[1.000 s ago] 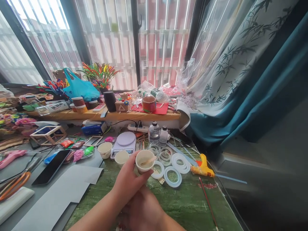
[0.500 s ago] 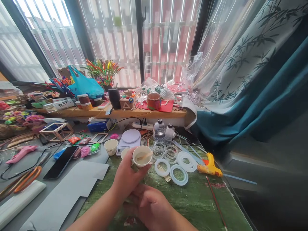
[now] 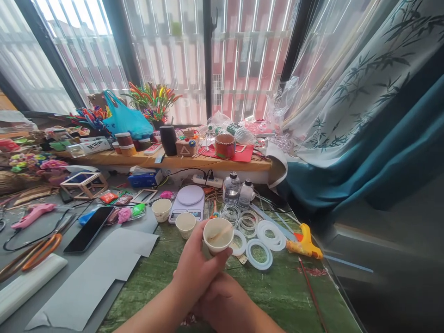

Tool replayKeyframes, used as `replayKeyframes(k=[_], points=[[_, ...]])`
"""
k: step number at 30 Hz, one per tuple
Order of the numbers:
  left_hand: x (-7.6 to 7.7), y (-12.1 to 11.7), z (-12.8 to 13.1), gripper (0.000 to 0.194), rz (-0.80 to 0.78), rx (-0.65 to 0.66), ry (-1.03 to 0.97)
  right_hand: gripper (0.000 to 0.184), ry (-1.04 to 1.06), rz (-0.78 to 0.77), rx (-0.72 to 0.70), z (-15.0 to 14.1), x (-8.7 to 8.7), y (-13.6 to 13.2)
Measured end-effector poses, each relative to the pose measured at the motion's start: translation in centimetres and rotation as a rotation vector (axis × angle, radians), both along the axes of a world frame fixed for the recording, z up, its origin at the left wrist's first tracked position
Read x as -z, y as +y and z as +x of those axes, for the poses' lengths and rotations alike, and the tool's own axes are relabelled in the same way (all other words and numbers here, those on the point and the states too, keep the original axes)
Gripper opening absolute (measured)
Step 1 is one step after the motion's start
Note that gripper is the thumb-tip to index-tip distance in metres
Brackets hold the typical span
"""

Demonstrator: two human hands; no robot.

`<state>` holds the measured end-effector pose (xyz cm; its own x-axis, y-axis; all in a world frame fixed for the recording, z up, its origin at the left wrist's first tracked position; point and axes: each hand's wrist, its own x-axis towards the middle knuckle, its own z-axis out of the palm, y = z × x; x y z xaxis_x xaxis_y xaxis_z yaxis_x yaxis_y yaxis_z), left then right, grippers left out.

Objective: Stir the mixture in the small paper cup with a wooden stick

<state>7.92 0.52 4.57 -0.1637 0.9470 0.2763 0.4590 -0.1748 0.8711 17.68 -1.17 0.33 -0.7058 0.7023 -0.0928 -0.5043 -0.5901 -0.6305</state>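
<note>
My left hand (image 3: 201, 261) is wrapped round a white paper cup (image 3: 218, 247), held above the green tabletop (image 3: 277, 296). Inside the cup leans a flat wooden stick (image 3: 226, 231), with a little pale stuff around it. My right hand (image 3: 225, 296) lies under and against my left wrist and appears to clasp it; most of its fingers are hidden. Behind the held cup stand two more paper cups, one nearer (image 3: 186, 225) and one farther left (image 3: 161, 210). Close by on the right lie pale silicone ring molds (image 3: 259, 254) and clear rings (image 3: 247, 224).
A white kitchen scale (image 3: 188, 203) and two clear bottles (image 3: 231, 188) stand at the back. A yellow glue gun (image 3: 305, 243) and a thin brush (image 3: 312, 293) are at right. At left lie white sheets (image 3: 100, 268), a phone (image 3: 89, 230) and orange-handled scissors (image 3: 42, 252).
The view has swung slightly left. The cup in my left hand dipped left, then came back right, baring the nearer cup behind. My right hand came loose from my left wrist, then closed in again.
</note>
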Motion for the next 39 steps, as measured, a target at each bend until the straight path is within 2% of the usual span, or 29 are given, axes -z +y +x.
replayKeyframes(k=[3, 6, 8, 9, 11, 13, 15, 18, 20, 22, 28, 36, 39], points=[[-0.1, -0.2, -1.1, 0.059, -0.017, -0.051, 0.010, 0.029, 0.121, -0.126, -0.080, 0.2, 0.1, 0.4], [-0.2, -0.6, -2.6, 0.060, -0.009, -0.101, 0.015, 0.022, -0.020, -0.126, -0.105, 0.4, 0.5, 1.3], [-0.1, -1.0, -3.8, 0.058, 0.016, -0.116, 0.036, 0.025, -0.183, -0.142, -0.025, 0.8, 0.6, 2.1], [0.0, -1.2, -4.3, 0.057, 0.026, -0.121, 0.054, 0.026, -0.255, -0.137, 0.065, 1.1, 0.6, 2.6], [0.7, -1.7, -5.3, 0.055, 0.030, -0.122, 0.109, 0.027, -0.379, -0.026, 0.250, 1.7, 0.5, 3.3], [1.7, -2.3, -6.1, 0.053, 0.020, -0.096, 0.181, 0.024, -0.472, 0.163, 0.374, 2.4, 0.2, 3.6], [3.0, -2.8, -6.6, 0.053, 0.026, -0.074, 0.253, 0.024, -0.583, 0.389, 0.401, 2.8, 0.0, 3.5], [4.5, -3.4, -6.9, 0.051, 0.077, -0.016, 0.367, 0.033, -0.830, 0.694, 0.361, 3.0, -0.1, 3.0], [5.1, -3.5, -7.0, 0.055, 0.119, 0.009, 0.442, 0.036, -0.969, 0.820, 0.370, 2.9, 0.0, 2.8], [5.5, -3.5, -7.1, 0.059, 0.152, 0.012, 0.492, 0.036, -1.040, 0.881, 0.392, 2.8, 0.1, 2.8], [6.1, -2.8, -7.3, 0.057, 0.143, 0.005, 0.509, 0.029, -1.016, 0.926, 0.409, 2.8, 0.2, 3.1], [5.7, -2.8, -6.9, 0.055, 0.115, 0.034, 0.486, 0.023, -0.980, 1.001, 0.378, 2.9, 0.1, 3.0], [5.7, -2.7, -6.8, 0.057, 0.116, 0.045, 0.485, 0.024, -0.950, 0.978, 0.423, 2.8, 0.4, 3.1]])
